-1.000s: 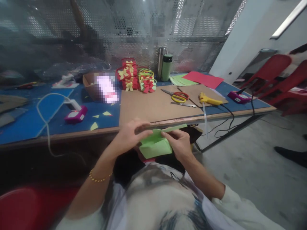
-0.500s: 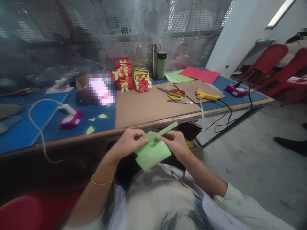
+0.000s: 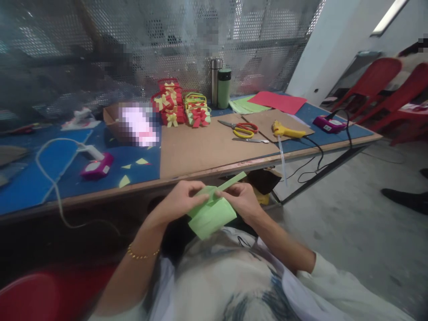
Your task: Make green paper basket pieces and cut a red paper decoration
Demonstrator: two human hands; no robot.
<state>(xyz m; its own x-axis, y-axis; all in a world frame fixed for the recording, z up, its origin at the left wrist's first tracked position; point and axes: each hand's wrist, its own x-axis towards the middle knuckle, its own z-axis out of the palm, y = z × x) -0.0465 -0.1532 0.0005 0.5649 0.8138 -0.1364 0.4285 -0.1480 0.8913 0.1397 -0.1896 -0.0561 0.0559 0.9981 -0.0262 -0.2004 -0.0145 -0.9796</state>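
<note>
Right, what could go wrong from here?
The green paper, held in the left hand and right hand in front of the table edge, could crease or slip into the lap.

The clear stick at the yellow glue gun hangs past that edge, so an arm might knock it.

Green paper (image 3: 214,218) underside hidden, bright obj (image 3: 138,125) pixelated, red seat (image 3: 30,296) cut off btm L.
</note>
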